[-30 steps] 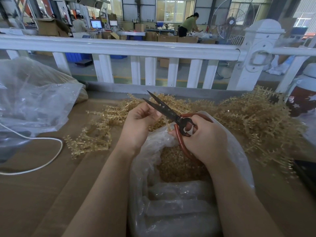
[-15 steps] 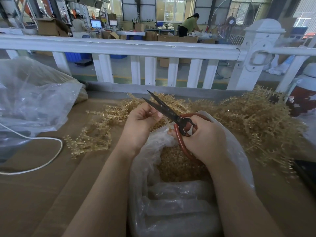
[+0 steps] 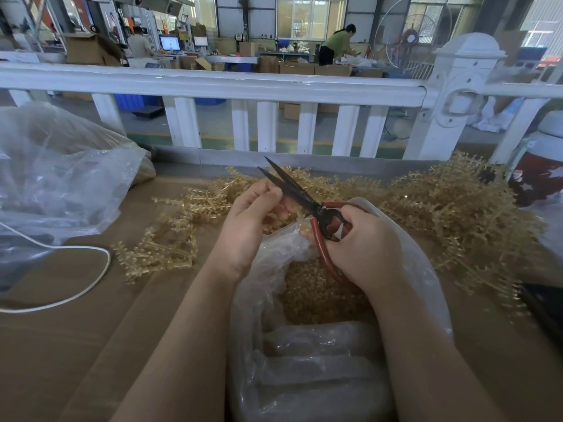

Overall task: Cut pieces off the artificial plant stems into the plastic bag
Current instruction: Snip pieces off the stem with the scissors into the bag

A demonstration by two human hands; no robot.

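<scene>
Head camera looks down on a brown worktable [image 3: 76, 345] where both hands work just above the mouth of a clear plastic bag [image 3: 426, 269]. The right hand [image 3: 362, 248] has its fingers curled through and around the red loop handles of black-bladed scissors [image 3: 292, 190], whose blades stand slightly parted and point up and away toward the white railing [image 3: 213, 86]. The left hand [image 3: 249, 220] is curled too, its fingertips pinching something small beside the blades; it looks like a short piece of pale gold stem, but it is mostly hidden by the fingers, so what exactly it holds is hard to tell.

Inside the bag lies a layer of small golden cut pieces [image 3: 313, 296], covering the bottom that can be seen, so a fair amount of trimming appears done. Much is left, though: a big tangled heap of uncut golden artificial stems [image 3: 457, 214] sits on the table to the right behind the bag, and a smaller loose cluster of stems [image 3: 164, 248] lies to the left. By that measure I judge the job somewhere in its middle, with more uncut than cut.

A second crumpled plastic bag [image 3: 54, 184] sits at the far left with a white cable [image 3: 91, 284] looping in front of it.
</scene>
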